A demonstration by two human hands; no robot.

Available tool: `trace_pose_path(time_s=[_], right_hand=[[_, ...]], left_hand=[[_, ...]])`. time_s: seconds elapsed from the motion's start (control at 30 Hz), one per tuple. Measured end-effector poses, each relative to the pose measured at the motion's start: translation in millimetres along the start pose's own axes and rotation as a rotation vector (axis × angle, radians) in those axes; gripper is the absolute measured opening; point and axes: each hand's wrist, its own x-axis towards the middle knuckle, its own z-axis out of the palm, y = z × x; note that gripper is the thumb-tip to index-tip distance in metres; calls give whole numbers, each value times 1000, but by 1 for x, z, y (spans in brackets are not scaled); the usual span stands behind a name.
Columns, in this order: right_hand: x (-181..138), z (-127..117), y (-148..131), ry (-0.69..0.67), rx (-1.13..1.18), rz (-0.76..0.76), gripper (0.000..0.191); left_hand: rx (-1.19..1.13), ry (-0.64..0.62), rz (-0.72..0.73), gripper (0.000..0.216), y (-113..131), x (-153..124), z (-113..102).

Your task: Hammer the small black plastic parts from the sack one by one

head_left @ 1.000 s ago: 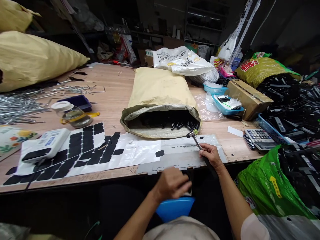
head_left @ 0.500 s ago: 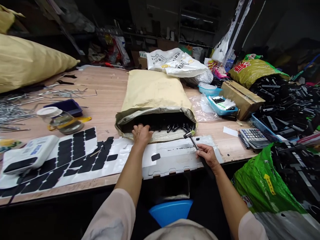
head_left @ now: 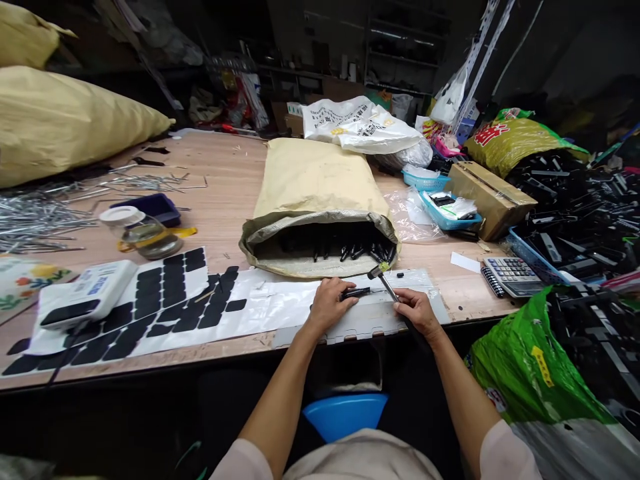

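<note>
My left hand (head_left: 327, 303) is closed on a small black plastic part (head_left: 356, 292) and holds it flat on a grey metal plate (head_left: 370, 320) at the table's front edge. My right hand (head_left: 417, 311) grips the dark handle of a small hammer (head_left: 383, 280), whose metal head hovers just right of the part. Right behind them lies a tan paper sack (head_left: 315, 200) on its side, its mouth open toward me and full of similar black parts.
Sheets of black adhesive pads (head_left: 165, 300) and a white device (head_left: 85, 293) lie to the left, with a jar (head_left: 137, 230) and metal pins (head_left: 35, 213) beyond. A calculator (head_left: 515, 275), blue baskets, a cardboard box (head_left: 487, 197) and heaps of black parts crowd the right. A green bag (head_left: 530, 360) hangs at the table's corner.
My left hand came up from under the table, reached into the sack's mouth, then drew back with a black part onto the metal plate. The right hand with the hammer stayed put.
</note>
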Motion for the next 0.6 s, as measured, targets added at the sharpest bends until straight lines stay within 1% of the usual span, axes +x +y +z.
trace_pose_path(time_s=[0.07, 0.2, 0.33, 0.47, 0.6], right_hand=[[-1, 3, 2, -21, -52, 2, 38], [-6, 12, -2, -41, -135, -27, 37], [-10, 25, -13, -104, -229, -117, 36], [-10, 34, -18, -134, -354, -139, 33], [-9, 30, -17, -110, -320, -107, 33]], left_hand=[[-59, -18, -9, 29, -4, 2, -3], [-95, -40, -35, 18, -5, 4, -10], [-105, -22, -46, 16, -2, 4, -9], [-103, -9, -45, 16, -2, 4, -8], [-105, -14, -54, 14, -2, 3, -8]])
